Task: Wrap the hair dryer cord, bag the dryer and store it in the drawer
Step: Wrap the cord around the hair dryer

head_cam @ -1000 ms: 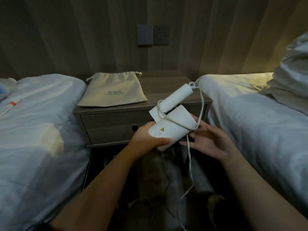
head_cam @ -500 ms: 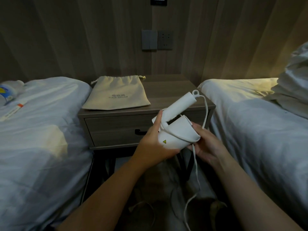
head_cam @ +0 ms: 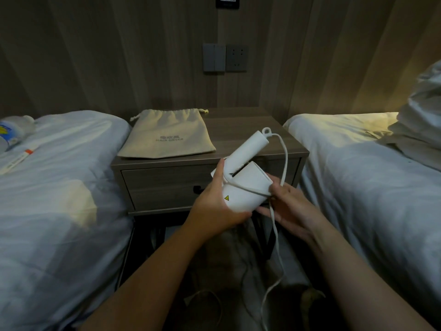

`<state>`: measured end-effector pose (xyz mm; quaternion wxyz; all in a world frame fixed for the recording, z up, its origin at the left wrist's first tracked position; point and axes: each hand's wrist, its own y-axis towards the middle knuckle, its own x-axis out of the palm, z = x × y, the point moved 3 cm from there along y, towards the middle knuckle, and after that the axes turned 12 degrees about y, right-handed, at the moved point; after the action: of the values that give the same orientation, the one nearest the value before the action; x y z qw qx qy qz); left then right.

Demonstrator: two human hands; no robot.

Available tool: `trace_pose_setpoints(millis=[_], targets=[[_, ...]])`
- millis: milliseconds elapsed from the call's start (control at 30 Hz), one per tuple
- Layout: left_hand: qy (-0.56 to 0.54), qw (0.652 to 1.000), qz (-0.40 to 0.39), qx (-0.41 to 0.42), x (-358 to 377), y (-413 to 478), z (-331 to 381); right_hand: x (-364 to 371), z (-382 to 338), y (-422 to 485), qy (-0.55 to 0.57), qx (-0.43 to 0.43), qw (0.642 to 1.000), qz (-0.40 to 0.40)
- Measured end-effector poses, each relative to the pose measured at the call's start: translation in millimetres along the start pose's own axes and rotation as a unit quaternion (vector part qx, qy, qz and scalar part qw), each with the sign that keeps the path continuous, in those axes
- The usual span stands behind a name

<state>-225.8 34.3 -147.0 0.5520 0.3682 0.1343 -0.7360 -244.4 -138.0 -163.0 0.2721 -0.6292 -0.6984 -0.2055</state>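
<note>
Left hand grips the hair dryer; right hand, blurred, seemingly pinches its cord.

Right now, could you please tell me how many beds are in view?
2. One bed is left of the nightstand, with small items near its head; the other bed is to the right, with piled bedding. Both run past the frame edges.

Cord end cut off below, drawer handle behind left hand
</note>
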Motion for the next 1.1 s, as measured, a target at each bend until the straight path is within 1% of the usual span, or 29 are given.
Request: trace_pose_setpoints(millis=[67, 133, 200, 267, 333, 467, 633, 800, 900, 967, 1100], targets=[[-0.007, 1.0, -0.008, -0.007, 1.5, -0.6, -2.3, 1.6, 1.4, -1.4, -0.022, 0.002, 1.0, -0.005], [-0.021, 0.999, -0.015, -0.02, 4.2, -0.4, -3.2, 2.4, 5.0, -1.9, -0.029, 0.004, 0.999, 0.017], [-0.049, 0.998, -0.016, -0.042, 5.7, 0.9, -2.1, 4.4, 12.6, -3.0, -0.03, 0.028, 0.999, 0.035], [-0.067, 0.996, -0.01, -0.051, 4.4, 2.9, 1.8, 4.2, 20.9, -1.8, -0.036, 0.047, 0.998, 0.025], [-0.063, 0.997, -0.009, -0.053, 1.9, 4.1, 4.7, 5.4, 22.3, -1.6, -0.053, 0.042, 0.998, 0.014], [-0.04, 0.997, -0.01, -0.069, -1.7, 7.6, -0.4, 7.1, 12.3, 0.2, -0.114, -0.003, 0.992, 0.053], [-0.023, 0.997, -0.024, -0.069, -0.7, 10.7, -6.6, 7.3, 13.8, 1.8, -0.129, -0.053, 0.985, 0.102], [-0.035, 0.995, 0.004, -0.09, 3.3, 11.2, -6.1, 11.8, 12.5, 1.4, -0.182, -0.106, 0.97, 0.123], [-0.015, 0.995, 0.024, -0.094, 3.2, 10.3, -5.7, 12.3, 8.6, 1.4, -0.214, -0.111, 0.96, 0.141], [0.016, 0.995, 0.042, -0.087, -0.6, 10.1, -6.8, 11.1, 6.8, 0.8, -0.242, -0.103, 0.954, 0.144], [0.13, 0.989, 0.057, -0.037, -11.6, 12.4, -5.8, 5.7, 3.2, -0.7, -0.353, -0.069, 0.923, 0.135]])
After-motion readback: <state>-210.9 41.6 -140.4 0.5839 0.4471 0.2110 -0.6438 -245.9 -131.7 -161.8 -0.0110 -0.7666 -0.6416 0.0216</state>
